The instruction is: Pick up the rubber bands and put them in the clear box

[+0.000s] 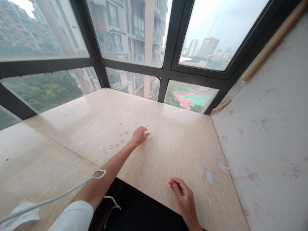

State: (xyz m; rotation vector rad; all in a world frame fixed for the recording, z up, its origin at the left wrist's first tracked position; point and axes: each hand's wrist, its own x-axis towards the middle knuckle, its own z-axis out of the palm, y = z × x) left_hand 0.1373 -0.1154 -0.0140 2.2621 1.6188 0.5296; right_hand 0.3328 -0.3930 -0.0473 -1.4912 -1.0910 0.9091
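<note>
Thin rings or bands lie loose on the pale marbled surface. My left hand reaches out over them, wearing a ring on one finger. Its thumb and fingertips are apart, right beside a cluster of rings. Below that cluster lie one ring and another ring. To the left of the hand, several more are scattered, among them a reddish ring and an overlapping pair of rings. Near the front edge, my right hand is curled closed; the inside of its grip is hidden.
A clear plastic case with a white label lies at the right, near the floral-papered wall. A white cable crosses my left forearm. White tissue is at lower left. Dark-framed windows border the far side.
</note>
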